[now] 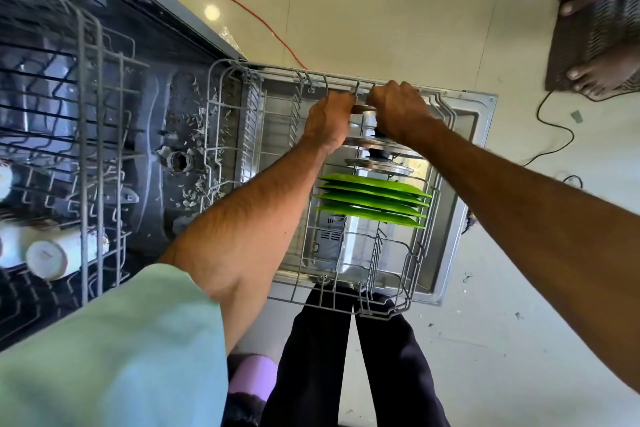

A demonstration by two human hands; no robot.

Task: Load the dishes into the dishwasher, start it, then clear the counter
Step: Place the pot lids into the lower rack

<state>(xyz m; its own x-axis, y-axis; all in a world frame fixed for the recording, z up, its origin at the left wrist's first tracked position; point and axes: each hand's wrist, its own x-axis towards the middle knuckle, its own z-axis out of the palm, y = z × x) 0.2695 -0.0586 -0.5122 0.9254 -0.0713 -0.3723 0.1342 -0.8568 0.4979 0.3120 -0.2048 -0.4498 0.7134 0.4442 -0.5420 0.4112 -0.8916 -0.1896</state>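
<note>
On the rack (221,135), left grip (329,121) and right grip (398,107) both clasp one lid (363,109); beside it two lids (377,142), four green plates (370,201)

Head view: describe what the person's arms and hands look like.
The left arm wears a loose, pale mint-green short sleeve ending near the elbow; the forearm below it is bare. The right arm shows no sleeve. The left hand and right hand are bare: no gloves, rings or watch visible.
</note>
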